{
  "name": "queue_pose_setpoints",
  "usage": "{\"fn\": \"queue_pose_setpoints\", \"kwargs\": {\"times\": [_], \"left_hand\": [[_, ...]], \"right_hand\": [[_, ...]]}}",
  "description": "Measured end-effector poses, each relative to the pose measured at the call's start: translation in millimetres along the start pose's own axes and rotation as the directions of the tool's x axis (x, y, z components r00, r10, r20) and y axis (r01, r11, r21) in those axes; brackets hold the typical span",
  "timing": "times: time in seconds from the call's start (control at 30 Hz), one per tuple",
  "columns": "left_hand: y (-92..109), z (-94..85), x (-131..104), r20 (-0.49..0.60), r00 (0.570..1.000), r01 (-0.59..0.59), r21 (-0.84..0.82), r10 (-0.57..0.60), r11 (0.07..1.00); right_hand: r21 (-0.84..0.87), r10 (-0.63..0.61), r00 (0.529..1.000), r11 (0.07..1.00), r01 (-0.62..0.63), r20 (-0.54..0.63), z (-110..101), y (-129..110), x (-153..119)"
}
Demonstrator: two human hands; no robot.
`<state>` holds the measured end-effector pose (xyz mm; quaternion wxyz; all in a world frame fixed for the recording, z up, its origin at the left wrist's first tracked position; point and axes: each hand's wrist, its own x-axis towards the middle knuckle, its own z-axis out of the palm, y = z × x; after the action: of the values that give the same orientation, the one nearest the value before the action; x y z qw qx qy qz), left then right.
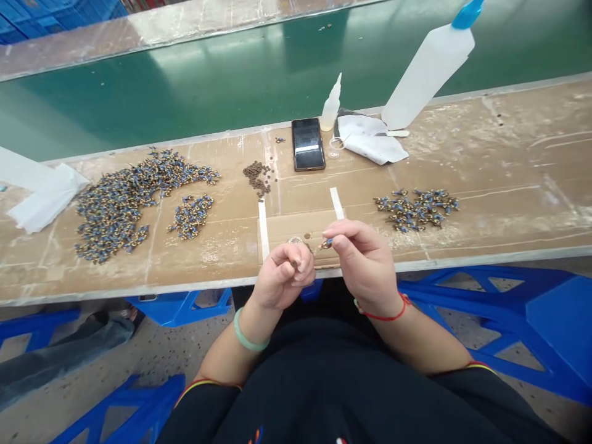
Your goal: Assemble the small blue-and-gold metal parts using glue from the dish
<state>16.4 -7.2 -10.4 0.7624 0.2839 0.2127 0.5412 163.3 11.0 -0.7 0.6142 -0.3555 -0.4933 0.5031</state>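
in the head view, the left hand has a narrow grip, its fingertips closed on a tiny brown bit, too small to make out fully. the right hand, just beside it, pinches a small blue and gold piece between thumb and finger. both are over the front edge of the bench, which is faced with brown cardboard under wrinkled, glossy film.

near the hands is a flat cardboard pad with a matte white strip at its left and another strip at its right. something round and shiny on it is partly hidden by the left fingers.

to the left are a big heap and a small heap of knobbly blue and gold pieces; a third heap is to the right. flat, round brown discs are scattered near the smooth black phone.

the small bottle, translucent with a tapered nozzle, shows a pale yellowish tint low down. the large bottle is milky plastic with a blue cap; its contents cannot be told. between them is a creased white sheet.
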Motion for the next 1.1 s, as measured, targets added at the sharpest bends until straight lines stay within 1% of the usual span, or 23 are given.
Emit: {"fn": "queue_pose_setpoints", "kwargs": {"times": [0.07, 0.13, 0.2, 0.27, 0.37, 0.43, 0.47, 0.53, 0.63, 0.67, 0.73, 0.8, 0.93, 1.03, 1.1], "left_hand": [[-0.3, 0.5, -1.1, -0.005, 1.000, -0.008, -0.076, 0.007, 0.997], [0.3, 1.7, -2.5, -0.006, 1.000, -0.019, -0.141, 0.019, 0.990], [1.9, 1.7, -4.1, 0.018, 0.999, -0.027, -0.172, 0.031, 0.985], [4.0, -0.4, -5.7, 0.052, 0.997, -0.037, -0.180, 0.048, 0.983], [7.1, -5.4, -6.8, 0.058, 0.996, -0.062, -0.173, 0.073, 0.983], [9.2, -8.4, -7.0, 0.035, 0.996, -0.079, -0.151, 0.085, 0.985], [10.4, -9.9, -7.0, 0.021, 0.995, -0.090, -0.133, 0.093, 0.987], [13.7, -13.3, -7.7, 0.006, 0.993, -0.117, -0.091, 0.118, 0.989], [18.4, -22.2, -10.3, -0.005, 0.985, -0.174, -0.028, 0.174, 0.984], [19.2, -26.3, -11.5, -0.018, 0.980, -0.196, -0.009, 0.196, 0.981], [18.6, -35.0, -13.7, -0.067, 0.968, -0.239, 0.024, 0.240, 0.971], [15.3, -42.6, -15.4, -0.117, 0.955, -0.269, 0.045, 0.273, 0.962], [6.4, -49.6, -16.2, -0.164, 0.945, -0.278, 0.061, 0.284, 0.959], [2.4, -49.1, -15.7, -0.186, 0.943, -0.265, 0.072, 0.274, 0.962], [1.1, -48.3, -15.4, -0.178, 0.944, -0.269, 0.069, 0.277, 0.961]], "right_hand": [[0.047, 0.112, 0.994, 0.993, -0.112, -0.004, 1.3, -1.1, -0.4], [0.112, 0.196, 0.981, 0.974, -0.195, -0.001, 4.7, -0.6, -1.6], [0.144, 0.220, 0.975, 0.965, -0.220, 0.020, 6.8, 2.0, -3.4], [0.127, 0.189, 0.981, 0.973, -0.193, 0.045, 5.5, 5.2, -5.3], [0.019, 0.062, 0.994, 0.998, -0.064, 0.090, -1.1, 6.0, -7.1], [-0.085, -0.047, 0.987, 0.995, 0.060, 0.153, -6.2, 2.4, -5.9], [-0.139, -0.098, 0.976, 0.982, 0.126, 0.194, -8.6, -0.5, -4.3], [-0.248, -0.185, 0.939, 0.933, 0.260, 0.290, -13.3, -6.8, 1.0], [-0.407, -0.268, 0.855, 0.790, 0.459, 0.444, -21.2, -13.6, 12.9], [-0.446, -0.272, 0.824, 0.734, 0.511, 0.497, -24.0, -14.3, 17.1], [-0.498, -0.242, 0.769, 0.641, 0.584, 0.591, -29.2, -13.3, 25.0], [-0.523, -0.190, 0.729, 0.581, 0.623, 0.657, -33.2, -10.2, 31.4], [-0.551, -0.106, 0.690, 0.520, 0.652, 0.716, -37.0, -4.6, 39.5], [-0.551, -0.061, 0.656, 0.487, 0.678, 0.752, -37.6, -4.2, 43.0], [-0.545, -0.036, 0.629, 0.461, 0.700, 0.777, -37.4, -5.4, 44.9]]}}
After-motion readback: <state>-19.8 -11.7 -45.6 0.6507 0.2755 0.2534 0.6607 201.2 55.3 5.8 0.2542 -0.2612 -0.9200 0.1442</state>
